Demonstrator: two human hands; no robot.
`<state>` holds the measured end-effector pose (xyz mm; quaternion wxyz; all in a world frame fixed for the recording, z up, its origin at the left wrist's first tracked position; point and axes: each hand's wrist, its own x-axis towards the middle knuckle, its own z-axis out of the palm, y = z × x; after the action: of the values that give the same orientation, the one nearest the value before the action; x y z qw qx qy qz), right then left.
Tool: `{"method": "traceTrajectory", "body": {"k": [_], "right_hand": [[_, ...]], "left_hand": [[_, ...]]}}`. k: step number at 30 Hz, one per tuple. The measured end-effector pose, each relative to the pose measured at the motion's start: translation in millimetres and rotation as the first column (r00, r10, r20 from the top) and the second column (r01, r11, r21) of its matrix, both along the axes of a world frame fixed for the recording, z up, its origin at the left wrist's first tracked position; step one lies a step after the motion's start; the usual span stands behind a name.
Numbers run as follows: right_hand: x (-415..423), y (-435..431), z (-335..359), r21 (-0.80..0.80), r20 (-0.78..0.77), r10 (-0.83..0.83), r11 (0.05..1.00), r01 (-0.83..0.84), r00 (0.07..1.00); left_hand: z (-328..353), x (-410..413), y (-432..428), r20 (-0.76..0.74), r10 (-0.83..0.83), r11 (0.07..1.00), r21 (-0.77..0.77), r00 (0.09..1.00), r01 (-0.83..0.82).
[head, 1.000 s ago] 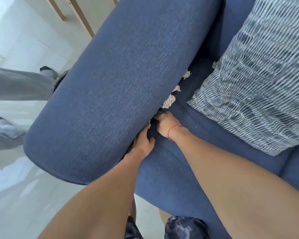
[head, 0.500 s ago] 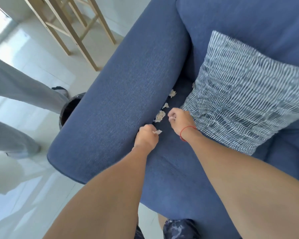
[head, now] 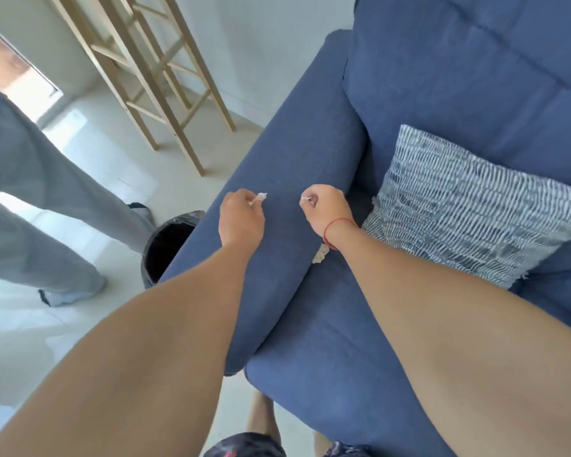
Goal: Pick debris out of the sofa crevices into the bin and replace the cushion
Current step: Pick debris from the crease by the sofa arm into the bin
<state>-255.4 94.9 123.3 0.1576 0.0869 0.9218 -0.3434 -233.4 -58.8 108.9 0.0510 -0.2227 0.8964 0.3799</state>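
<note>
Head view, looking down over a blue sofa. The left hand [head: 241,219] and the right hand [head: 327,209] hover side by side above the armrest [head: 294,150]. Each has its fingers curled closed and pinches a small pale scrap: the left-hand scrap [head: 260,196] sticks out past the fingertips, while the right-hand scrap [head: 305,199] is barely visible.

The bin [head: 168,245] stands on the floor at centre left of the frame, beyond the armrest's outer edge, which hides part of its dark mouth. It lies down and to the left of both hands, and the left hand is the nearer. The armrest's long axis runs from lower centre to upper right, so the carry to the bin probably crosses it sideways.

One more piece of debris [head: 320,255] remains in the crevice between armrest and seat [head: 327,341], just below the right wrist. The striped cushion [head: 468,206] leans against the backrest at right.

Compared with half a second earlier, both hands have risen from the crevice to above the armrest, and more of the bin's mouth shows. A bystander's grey trousers [head: 30,209] occupy the left of the frame.
</note>
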Motion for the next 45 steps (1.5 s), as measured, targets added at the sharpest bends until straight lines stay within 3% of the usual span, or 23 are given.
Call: {"method": "traceTrajectory", "body": {"k": [7, 13, 21, 25, 30, 39, 45], "right_hand": [[-17, -123, 1, -0.049, 0.012, 0.208, 0.977, -0.207, 0.978], [-18, -206, -21, -0.044, 0.078, 0.334, 0.943, -0.331, 0.939], [-20, -265, -49, 0.037, 0.171, 0.381, 0.919, -0.392, 0.909], [-21, -272, -57, 0.040, 0.321, 0.429, 0.884, -0.465, 0.844], [-26, -266, -53, 0.023, 0.342, 0.472, 0.860, -0.510, 0.813], [-39, -198, -1, 0.108, 0.239, 0.440, 0.874, -0.474, 0.866], [-42, -109, 40, 0.164, 0.205, 0.306, 0.925, -0.341, 0.930]], "left_hand": [[-4, 12, -99, 0.088, 0.263, 0.960, 0.070, 0.961, -0.269], [-23, 20, -163, 0.149, 0.338, 0.937, 0.043, 0.929, -0.348], [-51, 20, -216, 0.218, 0.408, 0.902, 0.055, 0.887, -0.429], [-57, 14, -223, 0.284, 0.408, 0.893, 0.074, 0.868, -0.444], [-58, 8, -219, 0.395, 0.311, 0.931, 0.057, 0.864, -0.362], [-9, -8, -159, 0.381, 0.084, 0.995, 0.013, 0.921, -0.096], [34, -31, -81, 0.330, -0.034, 0.999, 0.030, 0.943, 0.025]]}}
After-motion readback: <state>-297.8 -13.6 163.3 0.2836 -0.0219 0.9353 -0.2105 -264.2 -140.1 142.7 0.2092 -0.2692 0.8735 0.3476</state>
